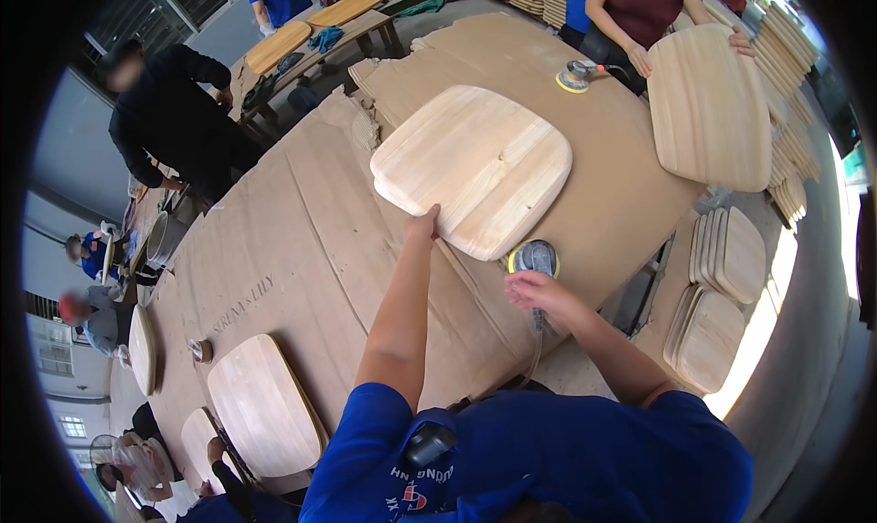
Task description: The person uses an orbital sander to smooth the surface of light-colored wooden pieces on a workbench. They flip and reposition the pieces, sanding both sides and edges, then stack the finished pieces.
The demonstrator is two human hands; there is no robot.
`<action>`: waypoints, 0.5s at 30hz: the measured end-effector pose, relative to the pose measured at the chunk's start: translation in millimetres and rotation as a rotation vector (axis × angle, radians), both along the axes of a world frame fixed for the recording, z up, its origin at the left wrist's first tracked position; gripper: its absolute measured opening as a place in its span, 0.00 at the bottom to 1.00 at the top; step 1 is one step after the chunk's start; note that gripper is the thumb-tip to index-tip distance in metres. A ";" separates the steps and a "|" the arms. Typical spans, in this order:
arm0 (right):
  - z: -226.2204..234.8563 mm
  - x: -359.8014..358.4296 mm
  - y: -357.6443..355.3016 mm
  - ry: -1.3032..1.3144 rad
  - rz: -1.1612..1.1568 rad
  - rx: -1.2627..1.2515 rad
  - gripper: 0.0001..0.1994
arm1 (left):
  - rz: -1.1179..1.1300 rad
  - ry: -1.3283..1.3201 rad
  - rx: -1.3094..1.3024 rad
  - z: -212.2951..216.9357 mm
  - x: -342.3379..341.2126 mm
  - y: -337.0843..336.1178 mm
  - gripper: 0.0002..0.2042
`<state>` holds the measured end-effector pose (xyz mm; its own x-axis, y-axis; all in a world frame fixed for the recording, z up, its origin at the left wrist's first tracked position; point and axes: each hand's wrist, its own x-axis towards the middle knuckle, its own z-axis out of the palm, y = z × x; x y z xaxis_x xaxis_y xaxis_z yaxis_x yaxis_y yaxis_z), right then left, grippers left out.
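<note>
Gripping the near edge of a pale wooden board (pixel 470 167): one left hand (pixel 422 223), thumb on top; whether it also pinches the second board (pixel 391 197), showing beneath, I cannot tell. Item: one right hand (pixel 541 293), fingers loosely curled, grasping nothing visible. Item: one round sander (pixel 537 256), just beyond that hand and close by the board's corner; contact with the hand is unclear. Item: brown cardboard (pixel 274 212), spread under left hand and boards. Item: another sander (pixel 574 77), well beyond the right hand, near a co-worker (pixel 644 11) holding a large board (pixel 711 107).

Progress, as I judge it: sanding is under way, with this board between passes; its finish is too fine to read. Stacked boards (pixel 731 253) right of the right hand may be done or waiting. Amber boards (pixel 279 46), far beyond the left hand, look further along.
</note>
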<state>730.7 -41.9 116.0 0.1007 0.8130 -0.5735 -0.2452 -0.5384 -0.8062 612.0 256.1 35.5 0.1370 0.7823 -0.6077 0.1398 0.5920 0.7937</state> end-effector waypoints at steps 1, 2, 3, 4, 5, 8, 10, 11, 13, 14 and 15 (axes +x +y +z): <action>-2.1 0.9 7.3 -0.005 0.009 0.001 0.20 | 0.007 -0.006 -0.004 0.0 -7.6 2.7 0.24; -4.6 0.8 15.2 0.019 -0.012 -0.002 0.21 | 0.020 -0.018 0.000 0.2 -17.5 5.8 0.24; -8.2 -1.8 22.3 0.043 -0.032 -0.008 0.22 | 0.035 -0.030 -0.001 -1.0 -30.6 7.6 0.23; -11.8 -5.8 27.3 0.069 -0.046 -0.018 0.23 | 0.031 -0.066 0.011 -1.4 -51.2 9.7 0.22; -15.7 -10.6 31.7 0.109 -0.089 -0.054 0.25 | 0.040 -0.108 0.016 -1.2 -75.5 12.5 0.21; -28.6 -26.1 39.0 0.255 -0.206 -0.171 0.29 | 0.056 -0.121 0.057 -2.5 -158.8 5.8 0.21; -37.4 -35.6 42.3 0.334 -0.316 -0.135 0.28 | 0.072 -0.310 0.067 -5.3 -209.8 -20.0 0.23; -42.0 -39.7 44.7 0.376 -0.374 -0.128 0.28 | 0.088 -0.407 0.044 -4.2 -234.2 -35.1 0.24; -51.5 -47.7 50.7 0.443 -0.487 -0.051 0.21 | 0.333 -0.524 -0.170 0.0 -272.0 -68.4 0.28; -55.8 -49.6 53.3 0.465 -0.476 -0.015 0.18 | 0.316 -0.474 -0.161 4.8 -288.0 -83.4 0.28; -60.2 -52.9 55.3 0.476 -0.475 0.013 0.15 | 0.307 -0.442 -0.149 9.8 -301.3 -99.8 0.29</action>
